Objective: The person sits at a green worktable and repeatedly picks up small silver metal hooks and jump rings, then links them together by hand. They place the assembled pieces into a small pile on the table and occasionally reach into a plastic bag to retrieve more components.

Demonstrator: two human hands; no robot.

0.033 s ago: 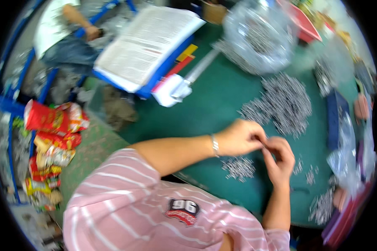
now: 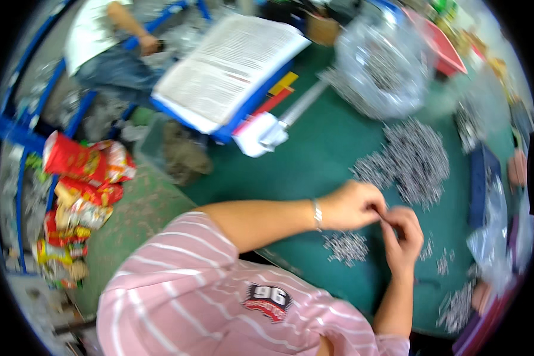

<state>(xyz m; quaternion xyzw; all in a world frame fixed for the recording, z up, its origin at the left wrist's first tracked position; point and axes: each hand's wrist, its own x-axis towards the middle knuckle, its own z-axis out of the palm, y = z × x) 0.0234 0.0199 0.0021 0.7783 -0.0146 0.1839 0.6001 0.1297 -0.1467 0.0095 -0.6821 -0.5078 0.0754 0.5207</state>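
Over the green tabletop (image 2: 314,160), my left hand (image 2: 353,206) and my right hand (image 2: 404,237) meet at the fingertips. Both are closed in a pinch; whatever lies between them is too small and blurred to make out. Just beyond my hands spreads a big heap of small, thin grey metal pieces (image 2: 421,163). Below my left hand sits a smaller pile of short silvery pieces (image 2: 345,248). A few loose silvery bits (image 2: 443,261) lie to the right of my right hand.
A clear plastic bag of metal pieces (image 2: 385,71) stands at the back, beside a red bin (image 2: 445,50). An open stack of printed sheets (image 2: 228,65) lies at far left. Snack packets (image 2: 77,160) are left; a dark blue box (image 2: 483,184) is right. Another person (image 2: 110,53) sits far left.
The whole view has shifted slightly, so everything appears a little further right and lower. My hands stay pinched together at the fingertips.
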